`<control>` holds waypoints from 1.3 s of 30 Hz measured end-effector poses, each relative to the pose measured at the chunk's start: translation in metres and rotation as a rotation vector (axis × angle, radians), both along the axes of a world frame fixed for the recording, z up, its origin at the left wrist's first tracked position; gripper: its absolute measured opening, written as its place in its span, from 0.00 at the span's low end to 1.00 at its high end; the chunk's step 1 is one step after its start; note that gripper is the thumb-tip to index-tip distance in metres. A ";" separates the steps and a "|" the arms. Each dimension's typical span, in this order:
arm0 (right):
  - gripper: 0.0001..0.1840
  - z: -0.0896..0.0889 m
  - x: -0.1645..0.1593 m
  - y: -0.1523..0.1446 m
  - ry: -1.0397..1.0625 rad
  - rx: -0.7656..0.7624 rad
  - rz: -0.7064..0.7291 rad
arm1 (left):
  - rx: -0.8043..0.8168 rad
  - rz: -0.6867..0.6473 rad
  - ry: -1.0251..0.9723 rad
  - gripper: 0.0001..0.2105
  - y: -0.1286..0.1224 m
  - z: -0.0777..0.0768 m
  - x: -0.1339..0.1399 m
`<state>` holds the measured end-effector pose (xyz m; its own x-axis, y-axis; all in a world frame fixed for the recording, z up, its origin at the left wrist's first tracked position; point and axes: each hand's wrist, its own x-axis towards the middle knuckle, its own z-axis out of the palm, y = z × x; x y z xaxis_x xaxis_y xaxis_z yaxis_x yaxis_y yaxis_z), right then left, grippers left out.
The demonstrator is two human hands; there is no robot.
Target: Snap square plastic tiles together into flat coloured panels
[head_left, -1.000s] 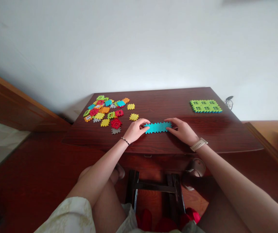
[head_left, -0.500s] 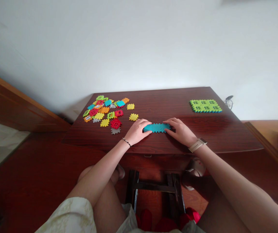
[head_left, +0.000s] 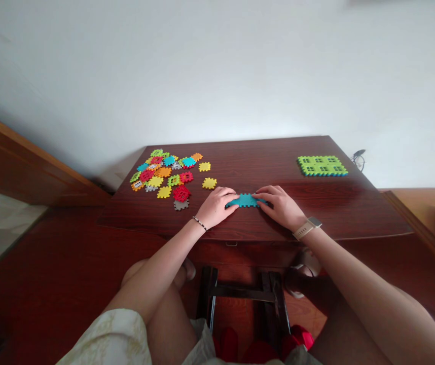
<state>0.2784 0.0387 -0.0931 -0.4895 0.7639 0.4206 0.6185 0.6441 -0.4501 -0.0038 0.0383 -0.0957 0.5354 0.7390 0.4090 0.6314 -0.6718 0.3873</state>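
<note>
A flat strip of blue interlocking tiles (head_left: 247,200) with toothed edges lies near the front middle of the table. My left hand (head_left: 217,205) grips its left end between thumb and fingers. At the opposite end, my right hand (head_left: 280,205) holds the strip the same way, its fingers over the top. Both ends of the strip are partly hidden under my fingers. Left of my left hand, a red tile (head_left: 181,193) rests on a grey tile (head_left: 181,205). A yellow tile (head_left: 209,183) lies just beyond that hand.
Loose tiles in several colours (head_left: 160,172) are spread over the left of the dark wooden table (head_left: 255,159). A green panel of joined window tiles (head_left: 322,166), with blue beneath, lies at the back right. A wall runs behind; a black cable (head_left: 359,159) hangs beyond the right edge.
My right hand has shifted slightly left, its fingers now reaching further over the blue strip. My left hand has moved very slightly right. The other tiles stay where they were.
</note>
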 end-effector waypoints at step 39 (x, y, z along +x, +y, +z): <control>0.17 0.003 -0.001 -0.006 -0.067 0.044 0.023 | 0.052 0.646 0.268 0.22 0.073 -0.001 -0.095</control>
<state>0.2776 0.0323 -0.0899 -0.5345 0.7340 0.4190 0.6315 0.6764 -0.3792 -0.0988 0.1109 -0.0962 0.0831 0.9262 0.3679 0.9798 -0.1434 0.1397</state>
